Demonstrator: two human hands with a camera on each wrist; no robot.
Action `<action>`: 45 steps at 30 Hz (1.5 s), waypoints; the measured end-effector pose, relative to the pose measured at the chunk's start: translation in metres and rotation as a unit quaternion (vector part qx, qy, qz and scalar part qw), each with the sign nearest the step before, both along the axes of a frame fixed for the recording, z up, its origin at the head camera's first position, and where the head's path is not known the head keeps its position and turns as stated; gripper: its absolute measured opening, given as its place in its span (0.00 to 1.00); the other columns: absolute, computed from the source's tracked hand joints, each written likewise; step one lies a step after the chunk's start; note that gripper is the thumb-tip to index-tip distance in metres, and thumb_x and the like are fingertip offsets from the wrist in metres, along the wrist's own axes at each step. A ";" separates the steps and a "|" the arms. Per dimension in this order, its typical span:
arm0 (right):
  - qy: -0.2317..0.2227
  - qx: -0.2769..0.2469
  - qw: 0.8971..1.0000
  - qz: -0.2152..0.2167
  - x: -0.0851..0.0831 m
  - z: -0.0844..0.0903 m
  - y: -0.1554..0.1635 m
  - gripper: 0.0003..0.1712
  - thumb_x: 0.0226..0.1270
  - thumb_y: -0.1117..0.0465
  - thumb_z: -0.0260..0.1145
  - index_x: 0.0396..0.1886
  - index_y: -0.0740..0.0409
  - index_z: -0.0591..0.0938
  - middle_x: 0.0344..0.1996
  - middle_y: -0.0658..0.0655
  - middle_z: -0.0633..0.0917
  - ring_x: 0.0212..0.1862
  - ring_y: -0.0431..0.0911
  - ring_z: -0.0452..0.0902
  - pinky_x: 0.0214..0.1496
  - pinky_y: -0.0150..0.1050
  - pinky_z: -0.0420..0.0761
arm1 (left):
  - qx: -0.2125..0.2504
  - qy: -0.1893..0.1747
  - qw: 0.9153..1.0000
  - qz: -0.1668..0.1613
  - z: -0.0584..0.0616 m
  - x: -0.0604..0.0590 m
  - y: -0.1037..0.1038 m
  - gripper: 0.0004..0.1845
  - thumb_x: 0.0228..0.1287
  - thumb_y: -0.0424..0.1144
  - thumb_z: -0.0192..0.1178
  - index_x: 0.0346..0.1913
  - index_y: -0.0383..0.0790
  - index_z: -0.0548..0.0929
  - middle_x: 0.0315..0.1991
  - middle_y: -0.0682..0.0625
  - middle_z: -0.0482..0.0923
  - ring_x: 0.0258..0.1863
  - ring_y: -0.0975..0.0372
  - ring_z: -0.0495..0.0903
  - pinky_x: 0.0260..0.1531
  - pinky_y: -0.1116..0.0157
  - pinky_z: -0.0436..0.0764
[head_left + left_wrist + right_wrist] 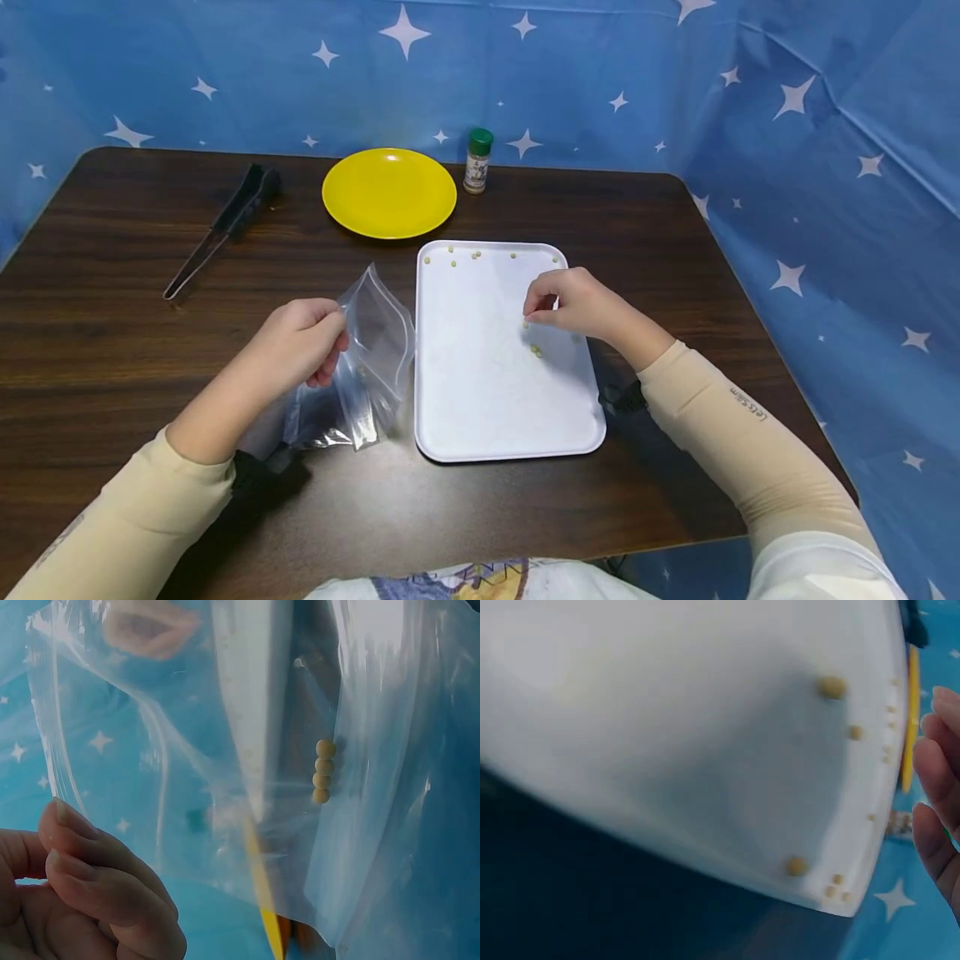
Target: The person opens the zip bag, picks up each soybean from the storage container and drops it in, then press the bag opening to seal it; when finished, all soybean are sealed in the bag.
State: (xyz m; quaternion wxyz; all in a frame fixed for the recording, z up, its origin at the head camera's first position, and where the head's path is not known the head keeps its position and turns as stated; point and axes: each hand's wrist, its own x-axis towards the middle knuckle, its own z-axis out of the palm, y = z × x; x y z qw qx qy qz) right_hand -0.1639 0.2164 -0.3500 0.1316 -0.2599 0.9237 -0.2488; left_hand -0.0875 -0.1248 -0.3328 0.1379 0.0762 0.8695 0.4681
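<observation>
A white tray (480,400) lies on the dark wooden table, with small yellow beans (536,351) scattered mid-tray and more beans along its far edge. My right hand (529,317) hovers over the tray's right half, its curled thumb and forefinger pinching a bean against the surface. In the right wrist view the tray (667,735), loose beans (831,687) and my fingertips (937,787) show. My left hand (337,337) pinches the rim of a clear zip bag (371,358) and holds it up just left of the tray. Several beans (323,771) sit inside the bag (390,847), beside my fingers (97,885).
A yellow plate (388,192) sits behind the tray, with a green-lidded spice jar (477,160) to its right. Black tongs (221,227) lie at the far left. Blue star-patterned cloth (825,167) walls the table at the back and right.
</observation>
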 end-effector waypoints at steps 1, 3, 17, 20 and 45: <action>-0.007 0.002 1.000 0.003 0.001 -0.004 0.000 0.04 0.54 0.65 0.71 0.28 0.53 0.84 0.27 0.47 0.82 0.31 0.44 0.73 0.38 0.36 0.78 | 0.001 0.000 1.000 0.000 0.000 0.000 0.000 0.15 0.62 0.34 0.38 0.26 0.29 0.72 0.13 0.44 0.70 0.12 0.54 0.74 0.14 0.61 0.77; -0.021 0.010 1.000 0.013 0.002 -0.010 0.000 0.04 0.54 0.65 0.71 0.27 0.53 0.83 0.26 0.46 0.81 0.31 0.43 0.73 0.38 0.36 0.78 | 0.001 -0.002 1.000 0.000 0.000 0.000 -0.001 0.15 0.62 0.34 0.38 0.27 0.28 0.72 0.13 0.44 0.70 0.12 0.54 0.74 0.14 0.61 0.77; -0.040 0.031 0.998 0.049 0.006 -0.024 -0.001 0.05 0.52 0.66 0.72 0.25 0.53 0.83 0.24 0.46 0.81 0.29 0.43 0.74 0.34 0.34 0.78 | 0.001 0.004 1.000 0.003 0.001 0.000 -0.006 0.15 0.64 0.34 0.38 0.27 0.29 0.72 0.13 0.45 0.70 0.12 0.54 0.74 0.14 0.61 0.77; -0.035 0.042 0.997 0.054 0.005 -0.025 -0.003 0.05 0.52 0.66 0.72 0.25 0.53 0.84 0.24 0.46 0.80 0.29 0.43 0.73 0.34 0.34 0.78 | 0.002 0.006 1.000 0.004 0.001 0.000 -0.006 0.15 0.63 0.34 0.38 0.27 0.28 0.72 0.12 0.45 0.70 0.12 0.54 0.74 0.14 0.61 0.77; 0.043 -0.061 0.993 0.094 0.003 0.009 -0.036 0.03 0.54 0.66 0.71 0.28 0.54 0.85 0.27 0.46 0.81 0.30 0.41 0.73 0.35 0.34 0.78 | 0.013 -0.009 1.000 0.009 0.000 -0.001 -0.008 0.16 0.64 0.35 0.38 0.28 0.28 0.72 0.13 0.43 0.70 0.12 0.53 0.74 0.15 0.60 0.78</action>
